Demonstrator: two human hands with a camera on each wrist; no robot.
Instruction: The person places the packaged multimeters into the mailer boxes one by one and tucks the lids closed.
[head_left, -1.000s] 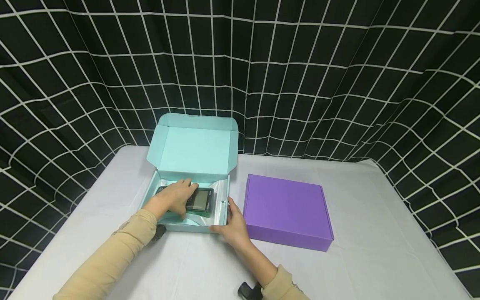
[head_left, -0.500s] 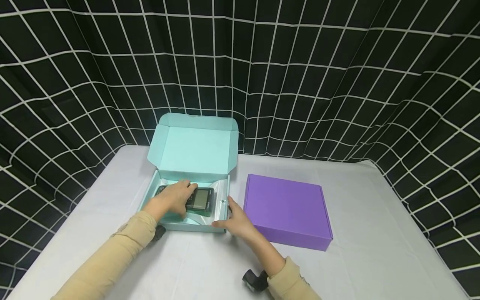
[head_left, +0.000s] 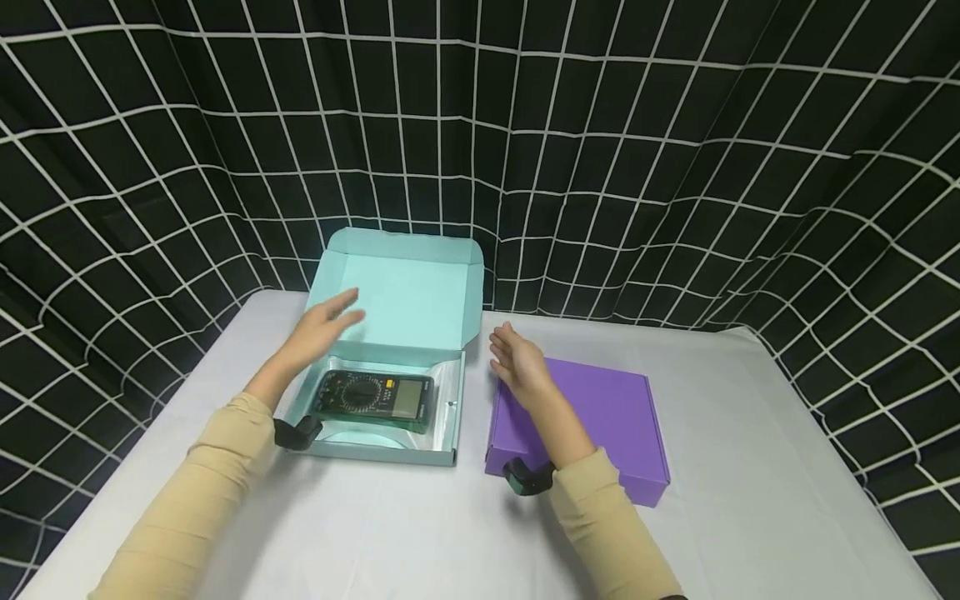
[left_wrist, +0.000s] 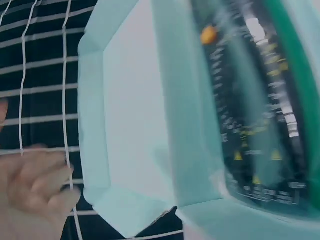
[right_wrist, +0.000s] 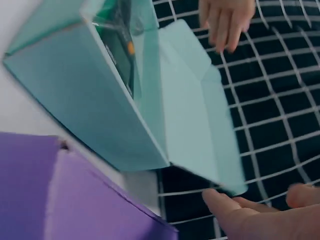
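Observation:
A dark multimeter point(head_left: 375, 398) with a round dial, a grey screen and a green edge lies in an opened light-teal box point(head_left: 375, 452). Clear plastic lies around it. The box's lid point(head_left: 408, 292) stands up at the back. My left hand point(head_left: 318, 329) hovers in front of the lid's left part, fingers extended, holding nothing. Above the left edge of the closed purple box point(head_left: 600, 408) my right hand point(head_left: 519, 362) is raised, fingers fairly straight and nothing in them. In the left wrist view the multimeter point(left_wrist: 250, 110) is blurred.
The purple box stands just right of the teal box, with a narrow gap between them. White cloth point(head_left: 375, 525) covers the table. A black curtain with a white grid point(head_left: 600, 167) hangs behind and at both sides. A black wrist camera point(head_left: 528, 477) sits below my right wrist.
My left hand has let go of the multimeter and risen up towards the lid. The right hand has left the teal box's right side and moved up and right over the purple box.

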